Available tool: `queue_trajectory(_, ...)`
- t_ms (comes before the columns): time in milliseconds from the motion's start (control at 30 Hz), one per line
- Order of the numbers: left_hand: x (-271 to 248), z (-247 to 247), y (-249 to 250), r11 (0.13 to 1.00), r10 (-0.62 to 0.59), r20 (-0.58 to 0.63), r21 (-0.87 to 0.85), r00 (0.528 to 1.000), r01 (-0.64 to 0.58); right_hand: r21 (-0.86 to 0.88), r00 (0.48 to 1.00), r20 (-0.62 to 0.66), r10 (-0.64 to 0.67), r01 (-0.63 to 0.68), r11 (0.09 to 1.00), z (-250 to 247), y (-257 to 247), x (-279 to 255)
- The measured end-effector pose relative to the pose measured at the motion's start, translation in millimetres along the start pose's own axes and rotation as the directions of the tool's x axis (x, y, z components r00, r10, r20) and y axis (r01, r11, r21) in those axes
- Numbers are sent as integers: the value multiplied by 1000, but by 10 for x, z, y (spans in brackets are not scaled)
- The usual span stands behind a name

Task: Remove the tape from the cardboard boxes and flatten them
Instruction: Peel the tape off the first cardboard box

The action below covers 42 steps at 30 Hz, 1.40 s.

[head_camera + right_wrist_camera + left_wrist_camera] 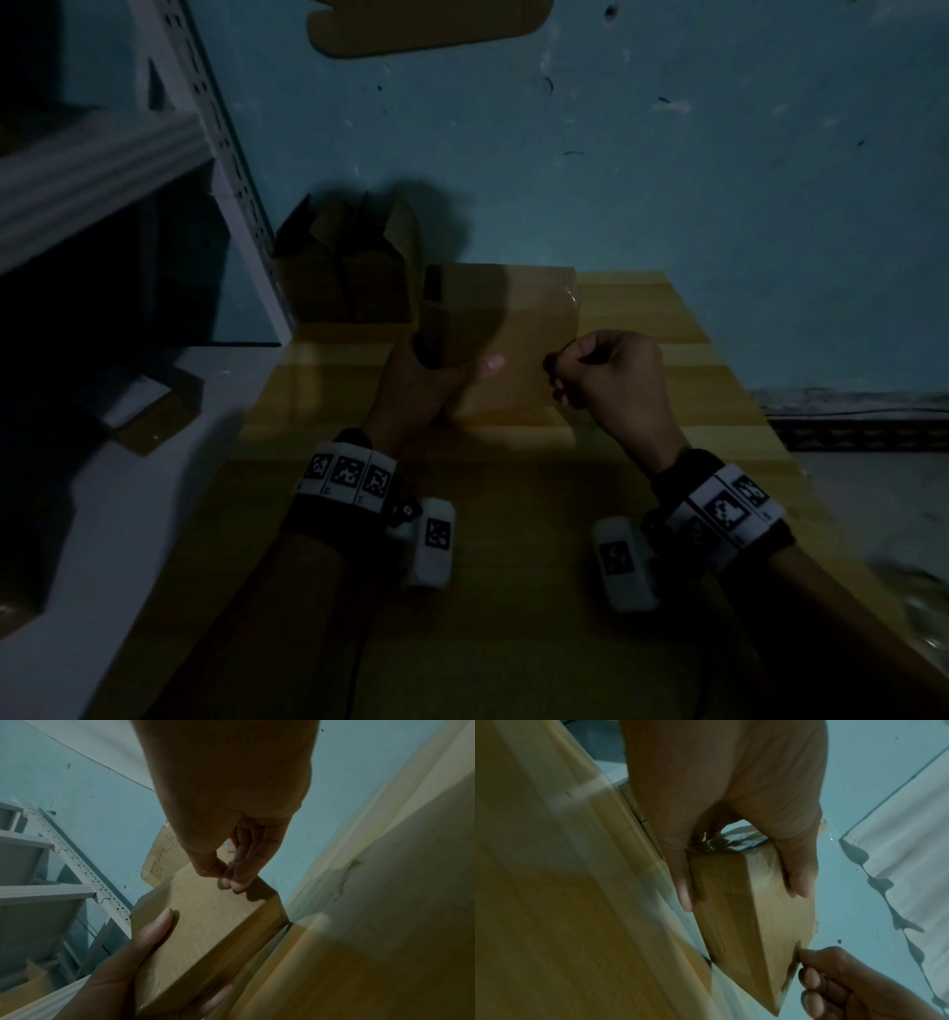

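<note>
Left hand [431,375] grip: we see thumb and fingers clamped round the sealed cardboard box [506,329], held above the wooden bench [719,390] | Right hand [608,372] grip: fingertips pinched tight at the box's right edge, seemingly on clear tape [571,298] | Risk: we judge the thin tape may tear short or strip the cardboard; a hard pull could twist the box free.

free: bare counter [513,514] near side and right of the held box [503,329] | blocked: open box [344,267] and shelf post [231,169] at left | wall [667,154] behind
</note>
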State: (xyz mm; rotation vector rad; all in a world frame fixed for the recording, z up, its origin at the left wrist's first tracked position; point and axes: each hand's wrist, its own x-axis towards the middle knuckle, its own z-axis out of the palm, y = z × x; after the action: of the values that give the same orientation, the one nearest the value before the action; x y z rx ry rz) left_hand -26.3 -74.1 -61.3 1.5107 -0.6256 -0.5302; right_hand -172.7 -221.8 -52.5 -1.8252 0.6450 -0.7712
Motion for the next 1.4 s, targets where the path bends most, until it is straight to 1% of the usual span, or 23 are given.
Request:
queue_trajectory(167,-16,-41,21,999,-20,28,-32,999,20,31,1000,-6,5,-5,1000,-6,13,3)
queue_trajectory(300,-1,-97,6,990,-90,24,-106,996,92,121,997,34,76,-79,989,-54,12,13)
queue_trajectory(367,4,-108,-2,988,-101,14,-116,995,102,148,994,56,93,-100,984,-85,2,17)
queue_trajectory(467,22,-114,-19,988,-108,-4,-112,994,107,164,994,78,75,-87,983,-110,-28,15)
queue_trajectory(533,25,-114,-17,988,-118,5,-99,993,118,123,997,75,36,-45,991,-94,-34,13)
queue_trajectory(633,27,-119,-20,991,-106,15,-84,994,107,29,999,41,-8,6,1000,-65,-17,20)
queue_trajectory(733,22,-118,-24,991,-109,24,-77,994,111,-3,999,29,-21,21,1000,-68,3,33)
queue_trajectory(900,19,-104,-12,992,-93,26,-86,995,95,-13,1000,27,-9,9,1000,-82,1,42)
queue_trajectory(1000,40,-97,-51,995,-79,12,-63,997,80,-27,1000,6,4,-4,1000,-80,-27,28)
queue_trajectory(1200,50,-11,-64,999,2,-42,33,999,0,76,998,-15,60,-59,995,-30,-42,-16)
queue_trajectory(1400,49,-3,-78,998,12,-49,64,999,-9,139,995,-8,97,-95,986,2,5,5)
